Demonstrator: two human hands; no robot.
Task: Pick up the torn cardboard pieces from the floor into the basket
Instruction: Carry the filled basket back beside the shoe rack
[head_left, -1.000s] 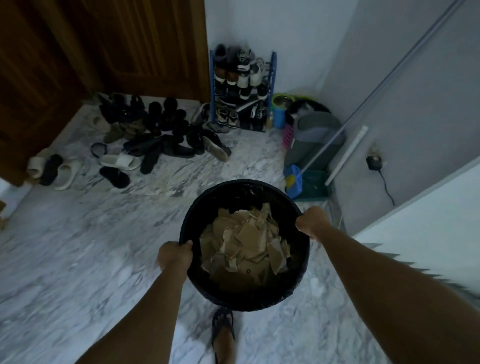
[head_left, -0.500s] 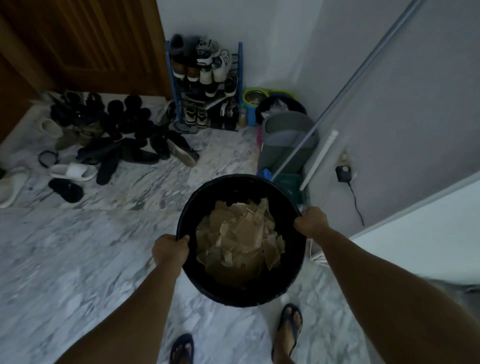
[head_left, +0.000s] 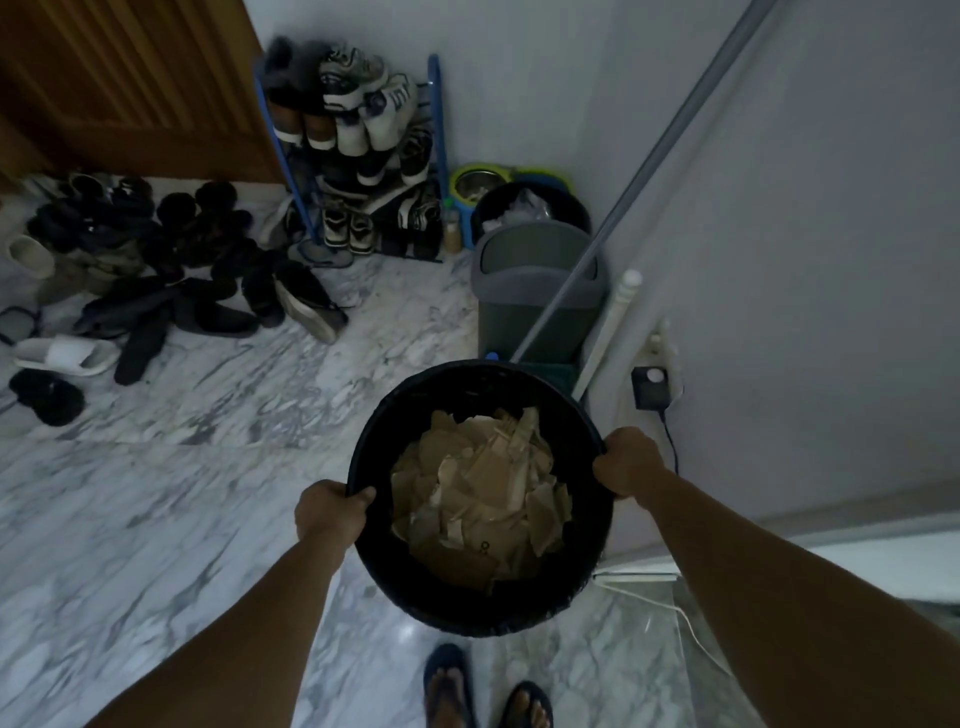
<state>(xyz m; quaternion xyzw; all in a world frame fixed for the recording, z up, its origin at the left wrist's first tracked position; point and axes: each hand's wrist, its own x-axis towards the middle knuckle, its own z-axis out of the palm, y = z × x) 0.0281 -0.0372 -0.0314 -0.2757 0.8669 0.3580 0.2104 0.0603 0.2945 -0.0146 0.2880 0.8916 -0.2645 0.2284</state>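
Note:
A round black basket (head_left: 467, 605) hangs in the air in front of me, above the marble floor. A heap of torn brown cardboard pieces (head_left: 480, 491) fills its bottom. My left hand (head_left: 330, 512) grips the basket's left rim, fingers curled over the edge. My right hand (head_left: 626, 462) grips the right rim the same way. No cardboard pieces show on the visible floor.
A grey swing-lid bin (head_left: 537, 291) stands just beyond the basket against the wall, with a mop handle (head_left: 623, 197) leaning over it. A blue shoe rack (head_left: 358, 156) and several loose shoes (head_left: 156, 280) lie at the far left. My sandalled feet (head_left: 483, 691) are below the basket.
I have walked toward the grey bin and the wall corner, carrying the basket; both hands keep the same grip on its rim.

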